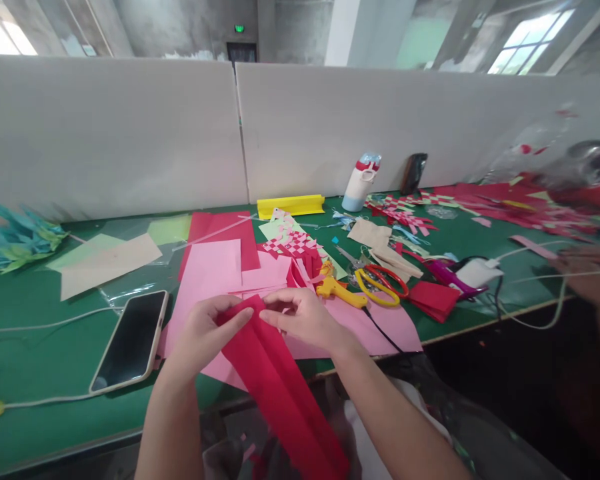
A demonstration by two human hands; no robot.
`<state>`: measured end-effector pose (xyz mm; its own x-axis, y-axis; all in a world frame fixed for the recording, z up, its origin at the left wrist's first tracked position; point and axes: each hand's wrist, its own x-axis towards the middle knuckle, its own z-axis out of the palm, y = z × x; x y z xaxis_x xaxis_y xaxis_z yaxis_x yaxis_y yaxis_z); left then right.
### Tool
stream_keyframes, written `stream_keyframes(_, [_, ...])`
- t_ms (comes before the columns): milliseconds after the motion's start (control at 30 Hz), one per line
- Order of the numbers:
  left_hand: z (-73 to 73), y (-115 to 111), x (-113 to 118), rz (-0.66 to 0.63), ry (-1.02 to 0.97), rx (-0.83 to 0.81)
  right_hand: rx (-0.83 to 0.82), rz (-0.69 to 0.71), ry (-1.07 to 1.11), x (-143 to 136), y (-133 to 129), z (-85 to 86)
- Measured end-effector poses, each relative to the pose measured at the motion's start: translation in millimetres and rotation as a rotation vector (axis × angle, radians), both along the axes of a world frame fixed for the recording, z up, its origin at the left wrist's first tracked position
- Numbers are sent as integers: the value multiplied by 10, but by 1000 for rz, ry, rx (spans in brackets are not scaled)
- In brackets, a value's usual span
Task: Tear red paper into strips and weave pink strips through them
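Observation:
A long strip of red paper (285, 387) with a lengthwise crease hangs from my hands toward my lap. My left hand (213, 330) pinches its upper left corner between thumb and fingers. At the upper right corner, my right hand (300, 317) grips the same strip with thumb and fingertips. Pink paper sheets (205, 267) lie on the table beneath and behind both hands. Just right of my right hand rest a yellow glue gun (343, 291) and scissors with yellow handles (377, 288). The strip's lower end runs out of view.
A phone (133, 340) lies on the green table (40, 360) at left. Toward the back stand a white bottle (361, 183) and a yellow folded piece (291, 206). Woven paper strips, red paper (434, 300) and cables cover the right side. At far right shows a person's blurred arm (595, 280).

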<state>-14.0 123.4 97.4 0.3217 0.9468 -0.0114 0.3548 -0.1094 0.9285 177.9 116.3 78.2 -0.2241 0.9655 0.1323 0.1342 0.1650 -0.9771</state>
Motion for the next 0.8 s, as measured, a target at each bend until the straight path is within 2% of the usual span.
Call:
stream_keyframes(133, [-5,-17,75,-42,-15,34,72,-63,50,-14,-4,33])
stream_keyframes(367, [-84,12,110,35,-24,118,154,-143,44,-19,-26,99])
stream_keyframes(533, [-105,59,139,240,35,509,188,-294,64,-51,-38,114])
stream_keyframes(600, [-113,77,145,289,48,587,165,-328,79,-53,-34,121])
stream_keyframes(800, [-120,81,115,266,-45,520,150,-328,141,-1,-4,136])
